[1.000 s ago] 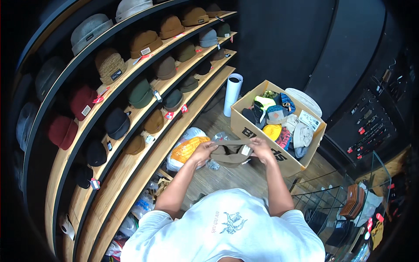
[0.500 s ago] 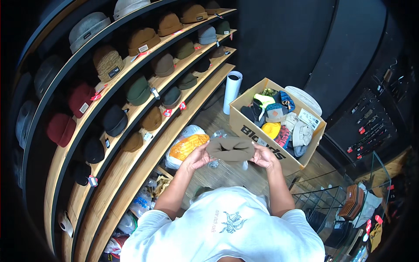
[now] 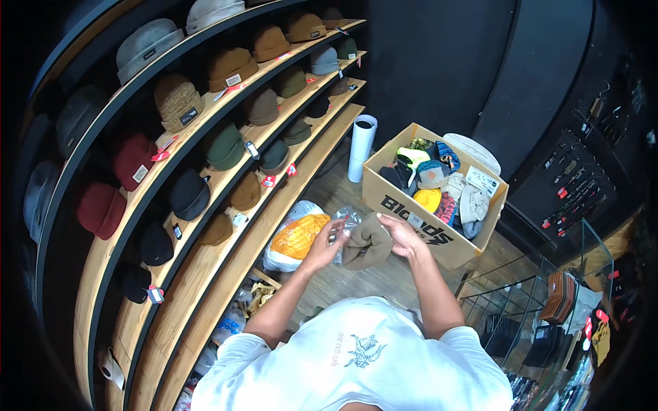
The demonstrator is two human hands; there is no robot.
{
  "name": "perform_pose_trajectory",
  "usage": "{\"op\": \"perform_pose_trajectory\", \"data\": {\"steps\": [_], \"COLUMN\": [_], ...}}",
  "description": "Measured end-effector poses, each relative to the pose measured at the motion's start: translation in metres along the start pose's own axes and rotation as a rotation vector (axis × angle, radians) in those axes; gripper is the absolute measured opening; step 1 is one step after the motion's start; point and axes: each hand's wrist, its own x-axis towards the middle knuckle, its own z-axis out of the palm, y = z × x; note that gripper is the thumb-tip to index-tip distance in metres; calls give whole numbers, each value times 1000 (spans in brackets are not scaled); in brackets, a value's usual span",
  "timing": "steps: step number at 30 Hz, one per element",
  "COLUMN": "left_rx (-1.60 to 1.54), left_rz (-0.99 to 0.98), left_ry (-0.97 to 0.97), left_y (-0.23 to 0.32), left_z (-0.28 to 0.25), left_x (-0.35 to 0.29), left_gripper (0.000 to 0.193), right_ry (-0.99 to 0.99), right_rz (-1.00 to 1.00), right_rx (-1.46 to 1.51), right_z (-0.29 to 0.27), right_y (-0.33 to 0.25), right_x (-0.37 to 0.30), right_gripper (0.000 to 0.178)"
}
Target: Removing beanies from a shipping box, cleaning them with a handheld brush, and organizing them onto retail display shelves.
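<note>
- Brown knit hat (image 3: 368, 240) sits between both hands, held in the air above the wooden floor (image 3: 384, 281), just in front of the cardboard box (image 3: 411, 205).
- Left hand (image 3: 327, 241) has its fingers pinched on the hat's left edge; right hand (image 3: 404, 236) has its fingers curled over the right side.
- Box is crowded with mixed hats, and a white tube (image 3: 361, 147) stands at its far corner.
- Orange bag (image 3: 298, 236) lies on the floor at the foot of the curved shelves (image 3: 226, 226), just beside the left hand.
- Risk, as I judge it: a soft hat held only by its edges could slip and drop onto the floor or into the box's jumble.
- Shelves' near ends look bare, yet their narrow edges could let a poorly seated hat slide off.
</note>
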Motion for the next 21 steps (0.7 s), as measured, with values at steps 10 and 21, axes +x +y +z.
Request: {"op": "perform_pose_trajectory", "data": {"steps": [10, 21], "left_rx": [284, 298], "left_rz": [251, 141], "left_ry": [150, 110], "left_y": [29, 65], "left_z": [-34, -69], "left_x": [-40, -95], "left_gripper": [28, 26], "right_ry": [162, 845], "right_rz": [-265, -589], "right_rx": [-1019, -1353], "right_z": [64, 104], "right_y": [-2, 75], "right_x": [-34, -84], "right_gripper": [68, 40]}}
